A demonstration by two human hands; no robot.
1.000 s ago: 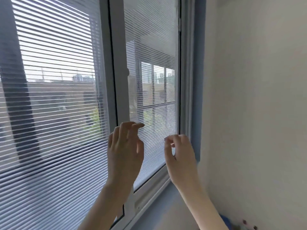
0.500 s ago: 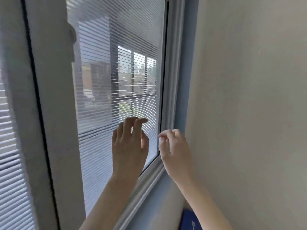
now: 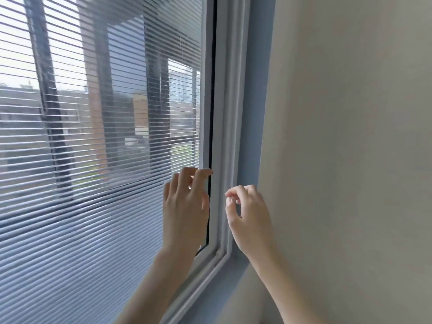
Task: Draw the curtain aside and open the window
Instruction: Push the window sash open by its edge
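A window pane with thin horizontal blind slats (image 3: pixel 98 141) fills the left of the view, framed in white (image 3: pixel 230 113). No cloth curtain shows. My left hand (image 3: pixel 184 206) is raised at the pane's lower right corner, fingers curled and apart, fingertips near the dark seal at the frame's edge, holding nothing. My right hand (image 3: pixel 249 216) hovers in front of the white frame and blue-grey reveal (image 3: pixel 257 113), fingers loosely curled with thumb and forefinger close together, nothing seen between them.
A plain pale wall (image 3: pixel 350 148) runs along the right, meeting the blue-grey reveal. The blue-grey sill (image 3: pixel 224 288) lies below the frame. Outside are buildings and a dark post behind the slats.
The view has swung and closed in toward the right-hand pane; the central mullion has left the view. Both hands have kept their raised, curled poses near the right frame edge.
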